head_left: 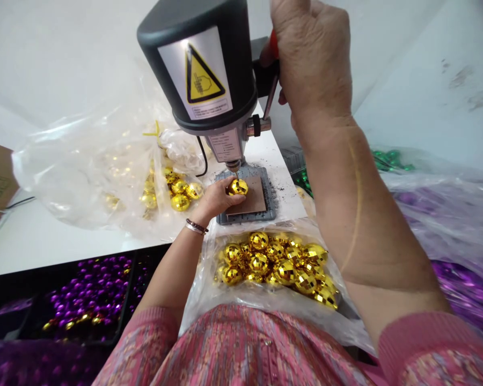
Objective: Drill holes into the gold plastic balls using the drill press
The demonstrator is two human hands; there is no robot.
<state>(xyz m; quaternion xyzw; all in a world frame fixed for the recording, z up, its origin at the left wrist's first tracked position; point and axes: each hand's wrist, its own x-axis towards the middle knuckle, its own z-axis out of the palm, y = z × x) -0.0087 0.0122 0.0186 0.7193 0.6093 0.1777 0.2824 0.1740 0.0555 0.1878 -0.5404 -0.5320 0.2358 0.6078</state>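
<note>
Gold faceted bauble (238, 186) sits pinched in the left hand (216, 201) on the brown pad under the bench drill's bit (236, 167) at frame centre, not visibly pierced, while the right hand (312, 64) clenches the red-handled lever (272, 45) and a bagful of gold baubles (276, 265) waits below.

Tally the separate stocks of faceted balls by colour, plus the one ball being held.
Gold stocks: 2, the lap bag and the table bag
Purple stocks: 2, the tray and the right-side bag
Green stocks: 1
Held gold ball, in left hand: 1
Total: 6
</note>
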